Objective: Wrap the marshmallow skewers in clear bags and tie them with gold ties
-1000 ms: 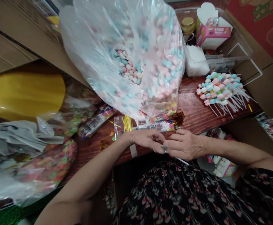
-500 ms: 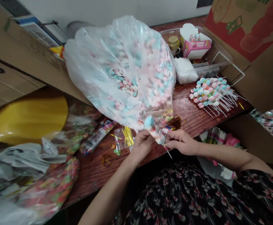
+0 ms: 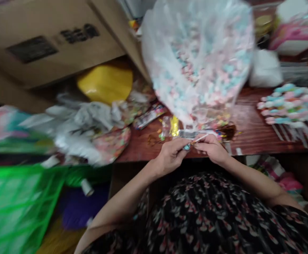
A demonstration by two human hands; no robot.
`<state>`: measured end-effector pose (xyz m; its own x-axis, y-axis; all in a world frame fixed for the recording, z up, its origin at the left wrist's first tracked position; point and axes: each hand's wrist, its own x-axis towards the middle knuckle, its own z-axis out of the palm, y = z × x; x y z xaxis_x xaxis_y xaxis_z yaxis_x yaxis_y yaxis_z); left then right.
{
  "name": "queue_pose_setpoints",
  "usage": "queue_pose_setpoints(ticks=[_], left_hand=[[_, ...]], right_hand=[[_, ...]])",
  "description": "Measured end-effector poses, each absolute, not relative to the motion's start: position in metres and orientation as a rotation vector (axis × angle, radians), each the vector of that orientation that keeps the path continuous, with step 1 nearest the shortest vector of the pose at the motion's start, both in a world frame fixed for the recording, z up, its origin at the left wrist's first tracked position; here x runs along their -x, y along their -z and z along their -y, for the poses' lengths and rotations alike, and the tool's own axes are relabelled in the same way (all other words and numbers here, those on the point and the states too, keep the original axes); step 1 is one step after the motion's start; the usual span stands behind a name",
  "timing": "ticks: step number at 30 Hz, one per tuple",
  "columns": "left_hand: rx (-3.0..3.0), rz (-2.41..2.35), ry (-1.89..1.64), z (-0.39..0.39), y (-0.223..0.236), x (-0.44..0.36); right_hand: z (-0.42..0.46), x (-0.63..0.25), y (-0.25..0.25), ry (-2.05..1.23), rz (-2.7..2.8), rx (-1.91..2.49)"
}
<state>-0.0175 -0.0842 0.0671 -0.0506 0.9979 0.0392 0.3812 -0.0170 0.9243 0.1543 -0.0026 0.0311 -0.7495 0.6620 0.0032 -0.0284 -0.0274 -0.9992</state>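
The left hand [image 3: 170, 157] and right hand [image 3: 212, 148] are closed in a pinch on a thin white stick [image 3: 200, 138] carrying a pale blue candy [image 3: 186, 147], held at the near edge of the wooden tabletop [image 3: 252, 141]; finger detail is blurred. Directly ahead, a large clear plastic bag of pastel candies [image 3: 196, 60] limits clearance, with candy-topped sticks [image 3: 286, 106] lying to the right.

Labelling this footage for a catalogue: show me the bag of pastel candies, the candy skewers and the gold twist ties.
Bag of pastel candies [image 3: 196, 60]: head view, middle of the clear plastic.
Candy skewers [image 3: 286, 106]: head view, candy ends of the pile.
Gold twist ties [image 3: 174, 126]: head view, middle of the bundle.
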Motion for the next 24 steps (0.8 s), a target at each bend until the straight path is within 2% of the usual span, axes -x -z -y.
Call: queue_pose_setpoints(ticks=[5, 8, 10, 11, 14, 17, 19, 21, 24], left_hand=[[-0.899, -1.731, -0.659, 0.193, -0.068, 0.116], [-0.668, -1.964, -0.215, 0.259, -0.040, 0.147], [-0.652, -2.158, 0.162, 0.279, -0.020, 0.146], [-0.679, -2.167, 0.233, 0.279, -0.013, 0.141], [-0.936, -2.084, 0.170, 0.244, -0.014, 0.112], [-1.625, -1.885, -0.375, 0.173, -0.035, 0.074], [-2.034, -1.771, -0.574, 0.118, -0.044, 0.045], [-2.371, -1.641, -0.440, 0.069, -0.042, 0.015], [-2.626, -1.519, -0.027, 0.022, -0.023, -0.024]], right_hand=[[0.008, -0.169, -0.007, -1.227, 2.288, 0.519], [0.000, -0.185, 0.005, -1.139, 2.355, 0.496], [-0.003, -0.193, 0.009, -1.104, 2.347, 0.508], [-0.004, -0.197, 0.009, -1.076, 2.345, 0.515], [-0.005, -0.201, 0.008, -1.007, 2.325, 0.540], [-0.002, -0.200, 0.005, -0.929, 2.252, 0.615], [0.002, -0.199, 0.003, -0.816, 2.267, 0.654], [0.007, -0.202, 0.002, -0.658, 2.319, 0.658], [0.012, -0.221, 0.004, -0.459, 2.335, 0.732]])
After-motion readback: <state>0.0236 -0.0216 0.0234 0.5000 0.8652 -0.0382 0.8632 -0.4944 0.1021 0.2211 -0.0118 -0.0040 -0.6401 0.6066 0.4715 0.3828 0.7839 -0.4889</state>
